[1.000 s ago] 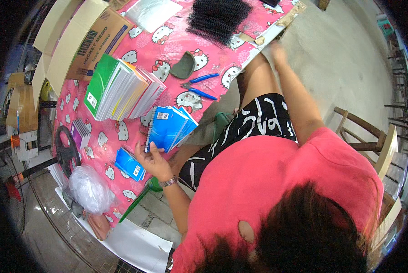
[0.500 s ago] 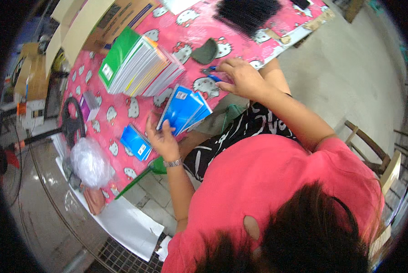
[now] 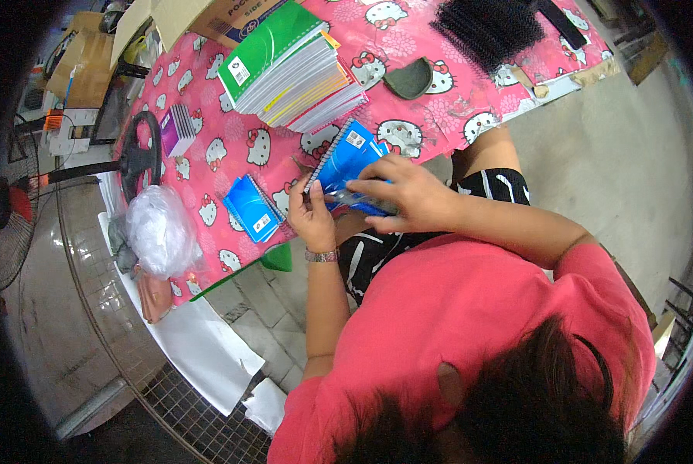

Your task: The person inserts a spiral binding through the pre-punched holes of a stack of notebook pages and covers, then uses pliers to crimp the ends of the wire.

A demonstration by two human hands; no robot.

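My left hand grips the near edge of a small stack of blue spiral notebooks that leans over the table's front edge. My right hand lies on top of the same stack, fingers pinched on a blue pen laid across the cover. A second blue notebook lies flat on the pink patterned tablecloth just left of my left hand.
A tall stack of notebooks with a green cover stands behind the blue ones. A dark pouch, a black bristly mat, a small purple pad, a clear plastic bag and cardboard boxes sit around.
My right hand came back from the far side of the table with a blue pen and now rests on the blue notebooks. The view shifted down and left.
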